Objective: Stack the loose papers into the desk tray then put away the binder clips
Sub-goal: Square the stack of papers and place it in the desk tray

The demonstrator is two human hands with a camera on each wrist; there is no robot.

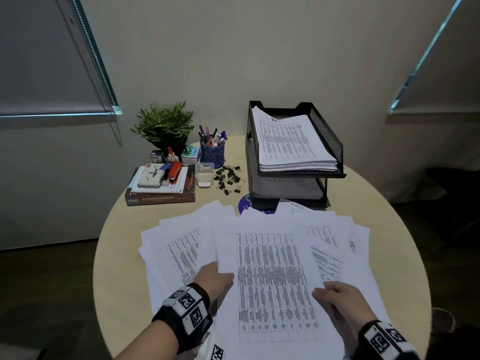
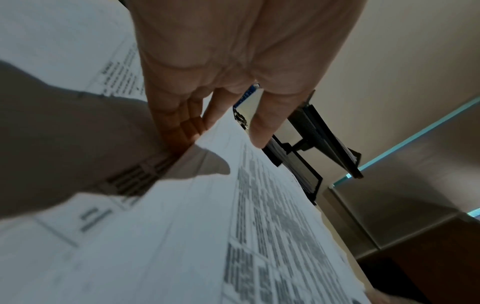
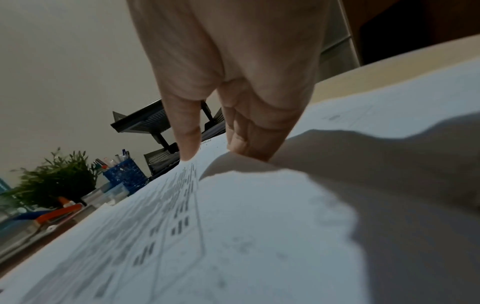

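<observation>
Loose printed papers (image 1: 181, 245) lie fanned over the front of the round table (image 1: 394, 229). On top is a sheet with a dense table (image 1: 272, 281). My left hand (image 1: 217, 271) holds its left edge, fingers tucked under and thumb on top (image 2: 228, 127). My right hand (image 1: 327, 291) pinches its right edge (image 3: 215, 150), where the sheet (image 3: 259, 205) bulges up slightly. The black two-tier mesh desk tray (image 1: 327, 141) stands at the back right, with a paper stack in its upper tier. Several black binder clips (image 1: 228, 178) lie scattered left of the tray.
At the back left are a potted plant (image 1: 163, 123), a blue pen cup (image 1: 211, 152), a clear plastic box (image 1: 204, 175), and a book (image 1: 161, 197) with a stapler and notepads on it. A purple disc (image 1: 244, 202) peeks out by the tray.
</observation>
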